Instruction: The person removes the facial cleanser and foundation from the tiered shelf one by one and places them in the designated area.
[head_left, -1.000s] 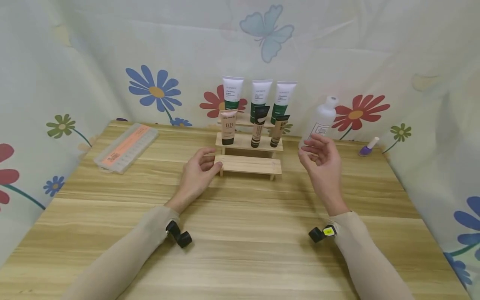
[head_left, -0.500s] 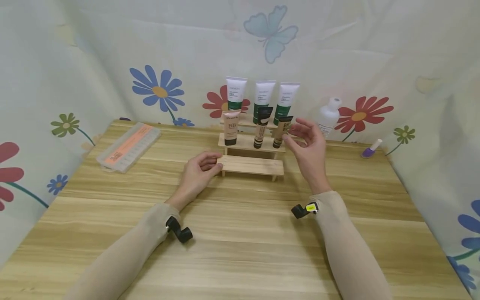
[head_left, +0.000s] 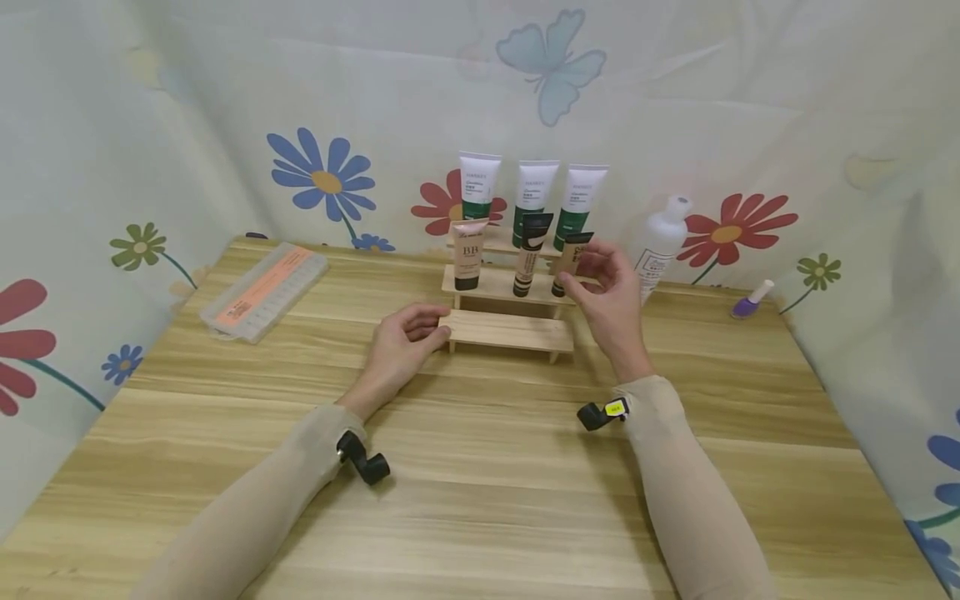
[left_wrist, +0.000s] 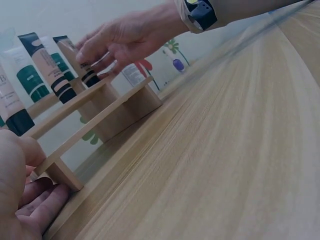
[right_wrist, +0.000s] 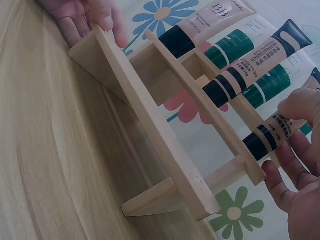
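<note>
A three-tier wooden stand (head_left: 510,330) faces me, its lowest tier bare. My left hand (head_left: 405,346) grips the left end of that tier, thumb at its top edge in the right wrist view. My right hand (head_left: 609,304) pinches a small beige tube with a black top (right_wrist: 267,137) at the right end of the middle tier; the tube stands upright, partly hidden by the fingers. On the same tier stand a pink BB cream tube (head_left: 468,254) at the left and a beige-and-black tube (head_left: 531,257) in the middle. Several white-and-green tubes (head_left: 537,185) stand on the top tier.
Behind my right hand stands a white bottle (head_left: 660,242), partly covered by it. A purple nail polish bottle (head_left: 747,302) is farther right. A clear plastic case with an orange label (head_left: 264,292) lies at the back left. A flowered cloth (head_left: 390,100) hangs behind the table.
My right hand has moved left from in front of the white bottle to the small beige tube and now pinches it. The left hand stays at the stand's end. The view has shifted slightly.
</note>
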